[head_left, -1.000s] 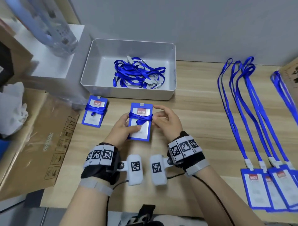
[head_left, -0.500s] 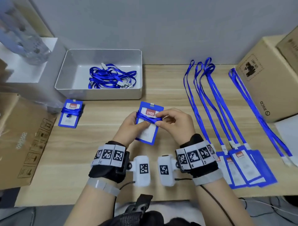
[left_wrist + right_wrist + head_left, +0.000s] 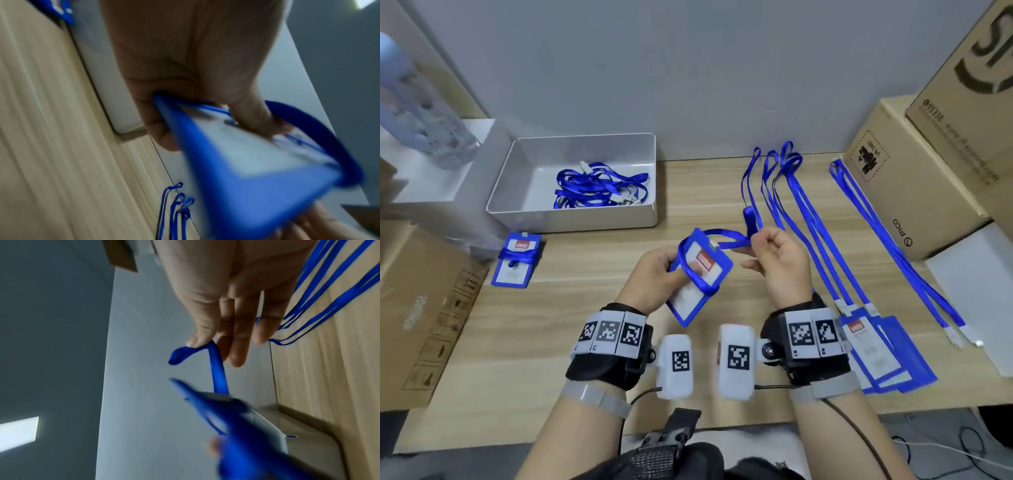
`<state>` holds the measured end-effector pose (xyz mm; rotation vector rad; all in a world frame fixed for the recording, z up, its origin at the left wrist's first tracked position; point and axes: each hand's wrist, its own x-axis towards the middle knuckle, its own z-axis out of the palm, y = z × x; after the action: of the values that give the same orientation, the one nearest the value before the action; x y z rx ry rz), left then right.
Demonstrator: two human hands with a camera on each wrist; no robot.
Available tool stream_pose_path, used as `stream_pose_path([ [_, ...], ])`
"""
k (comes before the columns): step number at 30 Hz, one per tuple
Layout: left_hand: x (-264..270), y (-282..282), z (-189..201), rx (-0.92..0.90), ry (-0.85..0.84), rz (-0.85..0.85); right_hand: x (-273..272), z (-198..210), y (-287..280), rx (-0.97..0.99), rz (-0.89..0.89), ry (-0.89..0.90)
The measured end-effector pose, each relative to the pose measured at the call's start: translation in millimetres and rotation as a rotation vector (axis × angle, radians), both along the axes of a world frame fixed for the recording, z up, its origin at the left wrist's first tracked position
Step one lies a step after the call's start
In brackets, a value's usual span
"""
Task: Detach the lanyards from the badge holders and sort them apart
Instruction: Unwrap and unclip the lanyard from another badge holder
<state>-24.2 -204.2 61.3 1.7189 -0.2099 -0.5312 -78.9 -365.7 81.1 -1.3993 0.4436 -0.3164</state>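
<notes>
My left hand (image 3: 654,274) grips a blue badge holder (image 3: 700,279) above the table, thumb on its face, as the left wrist view shows (image 3: 252,155). A blue lanyard (image 3: 726,236) still loops loosely round the holder. My right hand (image 3: 774,253) pinches the lanyard's free end (image 3: 205,350) between thumb and fingers, pulled out to the right. A second wrapped badge holder (image 3: 517,260) lies flat at the left. A grey tray (image 3: 571,219) holds several loose lanyards (image 3: 599,186).
Several badge holders (image 3: 876,356) with straightened lanyards (image 3: 808,212) lie on the right of the wooden table. Cardboard boxes (image 3: 914,178) stand at the back right, a white sheet (image 3: 976,291) lies beside them, and a flat carton (image 3: 421,308) lies at the left.
The lanyard's wrapping has come loose from the held badge holder. My right hand has pulled its end out to the right, and the holder has tilted and risen.
</notes>
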Motion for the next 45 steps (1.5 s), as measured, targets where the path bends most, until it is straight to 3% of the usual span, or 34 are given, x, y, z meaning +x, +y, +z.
stream_pose_path([
  [3, -2, 3, -4, 0.083, -0.079, -0.018, 0, 5, -11, 0.185, -0.07, -0.081],
  [6, 0, 11, -8, 0.054, -0.107, 0.118, 1, 13, -20, 0.249, -0.087, -0.18],
  [10, 5, 21, -4, 0.014, -0.14, 0.204, 0, 11, -28, 0.155, -0.077, -0.107],
  [15, 6, 23, -1, -0.05, -0.164, 0.168, 4, -4, -25, -0.134, 0.107, 0.134],
  [18, 6, 23, 2, -0.045, -0.199, 0.1, 8, -7, -22, -0.229, 0.144, 0.157],
  [32, 4, 15, 7, -0.126, -0.146, -0.117, 19, 0, 14, -0.171, 0.381, 0.135],
  [38, 5, 20, 5, -0.116, -0.095, -0.142, 26, -4, 18, -0.349, 0.323, 0.184],
  [45, 5, 34, 0, -0.018, -0.048, -0.053, 38, -4, 8, -0.229, 0.052, 0.091],
])
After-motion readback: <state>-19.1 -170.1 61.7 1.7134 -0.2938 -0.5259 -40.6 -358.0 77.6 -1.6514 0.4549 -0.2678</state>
